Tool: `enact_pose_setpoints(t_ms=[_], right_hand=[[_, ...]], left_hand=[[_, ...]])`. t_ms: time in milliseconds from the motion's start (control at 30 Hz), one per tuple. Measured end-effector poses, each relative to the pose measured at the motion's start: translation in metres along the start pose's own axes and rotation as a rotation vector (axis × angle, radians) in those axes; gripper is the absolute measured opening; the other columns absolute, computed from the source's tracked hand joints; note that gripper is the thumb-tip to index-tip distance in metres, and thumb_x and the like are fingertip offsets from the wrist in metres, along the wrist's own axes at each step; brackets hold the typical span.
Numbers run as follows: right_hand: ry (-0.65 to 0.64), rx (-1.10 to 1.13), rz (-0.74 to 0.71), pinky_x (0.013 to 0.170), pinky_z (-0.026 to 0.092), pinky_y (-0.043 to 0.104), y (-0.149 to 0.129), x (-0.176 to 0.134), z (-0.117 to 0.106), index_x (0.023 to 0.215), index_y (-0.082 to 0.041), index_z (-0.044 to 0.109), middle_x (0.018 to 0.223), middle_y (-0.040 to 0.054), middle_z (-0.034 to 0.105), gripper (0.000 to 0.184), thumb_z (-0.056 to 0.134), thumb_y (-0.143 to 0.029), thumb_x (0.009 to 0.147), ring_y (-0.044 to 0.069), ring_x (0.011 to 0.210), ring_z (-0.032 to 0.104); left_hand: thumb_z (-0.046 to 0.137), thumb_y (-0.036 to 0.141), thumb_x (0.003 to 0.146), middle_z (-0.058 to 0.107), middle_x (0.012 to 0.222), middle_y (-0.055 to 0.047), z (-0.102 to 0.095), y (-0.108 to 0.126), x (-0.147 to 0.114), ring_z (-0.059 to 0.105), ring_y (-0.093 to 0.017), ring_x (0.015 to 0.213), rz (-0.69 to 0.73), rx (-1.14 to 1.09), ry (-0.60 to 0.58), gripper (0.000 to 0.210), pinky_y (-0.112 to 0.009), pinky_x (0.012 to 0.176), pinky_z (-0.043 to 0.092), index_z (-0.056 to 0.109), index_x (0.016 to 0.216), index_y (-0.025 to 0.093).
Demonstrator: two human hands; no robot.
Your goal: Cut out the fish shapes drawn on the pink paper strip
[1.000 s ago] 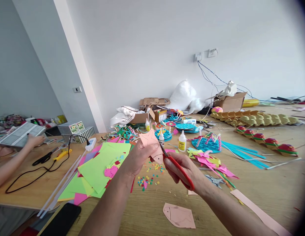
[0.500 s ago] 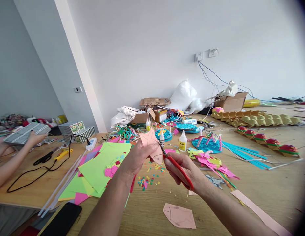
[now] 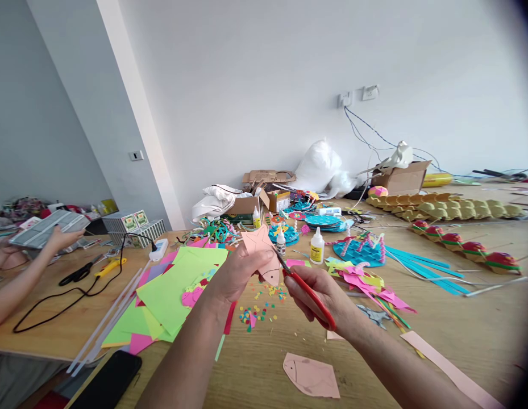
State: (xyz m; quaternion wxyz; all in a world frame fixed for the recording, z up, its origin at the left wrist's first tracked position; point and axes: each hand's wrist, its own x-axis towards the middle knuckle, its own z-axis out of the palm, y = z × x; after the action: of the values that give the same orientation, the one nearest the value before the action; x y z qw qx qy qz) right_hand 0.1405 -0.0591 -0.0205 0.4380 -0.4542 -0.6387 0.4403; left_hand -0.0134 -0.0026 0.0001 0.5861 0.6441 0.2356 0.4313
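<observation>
My left hand (image 3: 242,270) pinches a pink paper fish (image 3: 270,271) with an eye and outline drawn in dark lines, its head pointing down. In my right hand (image 3: 317,292) is a pair of red-handled scissors (image 3: 310,295), fingers wrapped round the handles. The dark blades lie against the right edge of the fish; whether they are parted I cannot tell. Below my hands a second pink paper fish (image 3: 311,376) lies flat on the table. Coloured confetti dots (image 3: 253,315) are scattered under my left hand.
Green paper sheets (image 3: 174,289) lie left, beside a black phone (image 3: 105,380). Glue bottles (image 3: 317,247) stand behind my hands. Blue scalloped discs (image 3: 357,250), paper strips and egg cartons (image 3: 455,207) spread rightward. At far left another person's hand (image 3: 57,238) holds a grey striped box (image 3: 50,228).
My hands, the pink fish and the scissors keep nearly the same pose. The view has shifted very slightly. At far left the other person's hands have moved a little on the striped box.
</observation>
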Motion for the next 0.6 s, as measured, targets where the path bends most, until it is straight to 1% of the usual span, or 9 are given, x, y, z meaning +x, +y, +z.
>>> enact_pose_setpoints(t_ms=[133,267,367,500,600], right_hand=[[0.014,-0.017,0.023,0.034,0.021,0.017,0.0005,-0.0001,0.0002,0.053,-0.021,0.038,0.034,-0.0096,0.035,0.044,0.052,-0.060,0.070,0.004,0.030,0.031],[0.015,-0.004,-0.005,0.034,0.021,0.017,0.0034,0.0010,-0.0002,0.056,-0.021,0.039,0.035,-0.0098,0.035,0.043,0.052,-0.059,0.071,0.004,0.030,0.031],[0.018,0.013,-0.004,0.034,0.021,0.018,0.0040,0.0011,-0.0007,0.056,-0.021,0.039,0.035,-0.0098,0.036,0.044,0.052,-0.060,0.072,0.005,0.029,0.031],[0.006,0.017,-0.022,0.034,0.022,0.018,0.0005,-0.0008,-0.0011,0.056,-0.021,0.039,0.034,-0.0091,0.038,0.047,0.052,-0.063,0.071,0.004,0.029,0.029],[-0.002,-0.002,-0.057,0.036,0.025,0.018,-0.0018,-0.0020,-0.0015,0.056,-0.021,0.039,0.035,-0.0085,0.039,0.047,0.051,-0.063,0.073,0.005,0.032,0.030]], left_hand=[[0.061,0.028,0.072,0.049,0.065,0.003,-0.0022,0.0000,-0.0005,0.042,-0.008,0.059,-0.004,-0.009,0.002,0.015,-0.021,0.056,0.034,0.054,0.071,0.015],[0.061,0.029,0.074,0.050,0.061,0.003,0.0004,0.0021,0.0009,0.043,-0.008,0.056,0.024,-0.010,0.011,0.017,-0.020,0.054,0.034,0.054,0.067,0.015],[0.059,0.031,0.075,0.051,0.059,0.002,0.0031,0.0028,0.0014,0.044,-0.008,0.054,0.040,0.013,0.013,0.020,-0.021,0.053,0.034,0.054,0.065,0.015],[0.059,0.030,0.075,0.050,0.059,0.003,0.0049,0.0027,0.0006,0.043,-0.008,0.056,0.052,0.032,0.034,0.018,-0.021,0.055,0.034,0.054,0.065,0.016],[0.058,0.030,0.075,0.049,0.060,0.004,0.0051,0.0033,-0.0002,0.042,-0.008,0.056,0.046,0.042,0.000,0.017,-0.022,0.055,0.033,0.054,0.066,0.016]])
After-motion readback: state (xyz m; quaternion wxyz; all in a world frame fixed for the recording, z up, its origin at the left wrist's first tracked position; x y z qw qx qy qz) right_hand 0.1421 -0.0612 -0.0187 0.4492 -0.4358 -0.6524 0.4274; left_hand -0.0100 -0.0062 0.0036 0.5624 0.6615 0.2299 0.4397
